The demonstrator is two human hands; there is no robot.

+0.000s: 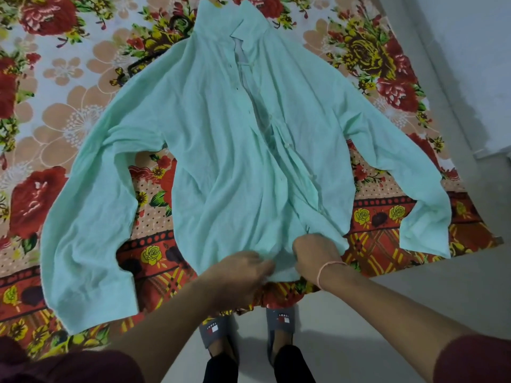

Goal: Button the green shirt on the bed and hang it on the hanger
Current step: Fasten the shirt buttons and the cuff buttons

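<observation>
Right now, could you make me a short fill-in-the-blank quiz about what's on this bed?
1. Both hands, left and right, grip the green shirt at its ____ edge.
2. The shirt's front is mostly ____.
3. The black hanger lies partly under the shirt's ____.
4. The bedsheet has a ____ print.

Missing words: bottom; unbuttoned; shoulder; floral

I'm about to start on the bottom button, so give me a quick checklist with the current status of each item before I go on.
1. Green shirt lies spread flat on the bed, front up: ok.
2. Both hands at the hem, left hand and right hand, each with a grip on the fabric: ok.
3. Bottom button through its hole: cannot tell, the hands cover it.
4. Upper placket closed: not ok, it gapes open.
5. Hanger within sight: ok, partly under the shirt's shoulder.
</observation>
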